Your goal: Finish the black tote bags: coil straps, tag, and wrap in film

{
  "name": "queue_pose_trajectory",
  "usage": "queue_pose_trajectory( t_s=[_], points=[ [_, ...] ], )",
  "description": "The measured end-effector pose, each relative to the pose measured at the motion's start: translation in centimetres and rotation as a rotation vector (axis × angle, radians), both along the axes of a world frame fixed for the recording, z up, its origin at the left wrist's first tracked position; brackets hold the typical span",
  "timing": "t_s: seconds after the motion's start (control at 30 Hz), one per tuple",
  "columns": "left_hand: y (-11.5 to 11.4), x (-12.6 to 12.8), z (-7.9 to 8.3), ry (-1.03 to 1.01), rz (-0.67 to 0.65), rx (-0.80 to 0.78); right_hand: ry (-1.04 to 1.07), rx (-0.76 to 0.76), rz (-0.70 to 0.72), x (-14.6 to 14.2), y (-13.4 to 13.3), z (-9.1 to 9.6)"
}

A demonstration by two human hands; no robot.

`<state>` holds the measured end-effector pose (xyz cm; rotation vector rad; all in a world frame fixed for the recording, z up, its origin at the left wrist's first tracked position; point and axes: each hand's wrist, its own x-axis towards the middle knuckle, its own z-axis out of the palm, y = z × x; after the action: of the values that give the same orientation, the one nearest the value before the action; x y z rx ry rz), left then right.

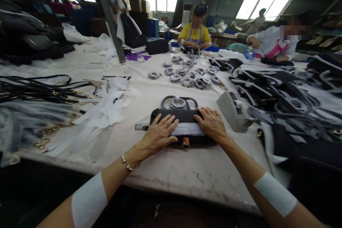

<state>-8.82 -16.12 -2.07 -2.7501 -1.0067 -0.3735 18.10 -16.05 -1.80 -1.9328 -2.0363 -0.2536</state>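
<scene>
A black handbag (184, 114) lies flat in front of me, with a pale wrapping strip (188, 128) across it and a gold and orange clasp (185, 142) at its near edge. My left hand (161, 130) rests on the bag's left part, fingers stretched and spread. On its right part lies my right hand (211, 123), also flat with fingers extended. Neither hand grips anything. Just beyond the bag sits a coiled, wrapped strap (177, 103). A grey tab (139, 127) sticks out at the bag's left end.
A grey tape dispenser (232, 112) stands to the right. Several wrapped strap coils (192, 76) lie farther back. White strips (109, 103) and black straps (53, 91) cover the left. Black bags (267, 85) are piled right. Co-workers sit across the table, one in a yellow shirt (184, 35).
</scene>
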Motion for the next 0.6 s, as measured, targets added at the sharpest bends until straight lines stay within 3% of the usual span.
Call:
queue_pose_trajectory(
  t_s=[0.1, 0.17, 0.3, 0.43, 0.53, 0.6],
  points=[
    [0.1, -1.0, 0.1, -0.133, 0.136, -0.015, 0.174, 0.023, -0.019, 1.4, 0.3, 0.5],
    [0.1, -2.2, 0.1, -0.296, 0.267, -0.099, 0.398, 0.033, -0.112, 3.0, 0.1, 0.9],
    [0.5, -5.2, 0.4, -0.670, 0.412, -0.540, 0.786, -0.088, -0.288, 6.2, -1.5, 1.5],
    [1.3, -7.5, 2.0, -0.873, 0.421, -1.074, 1.288, -0.427, -0.232, 7.8, -4.1, 1.8],
    [1.0, -8.3, 3.0, -0.906, 0.413, -1.250, 1.477, -0.438, -0.192, 8.4, -6.1, 1.9],
    [0.3, -8.7, 2.9, -0.907, 0.444, -1.220, 1.476, -0.411, -0.212, 8.5, -7.6, 1.7]
  ],
)
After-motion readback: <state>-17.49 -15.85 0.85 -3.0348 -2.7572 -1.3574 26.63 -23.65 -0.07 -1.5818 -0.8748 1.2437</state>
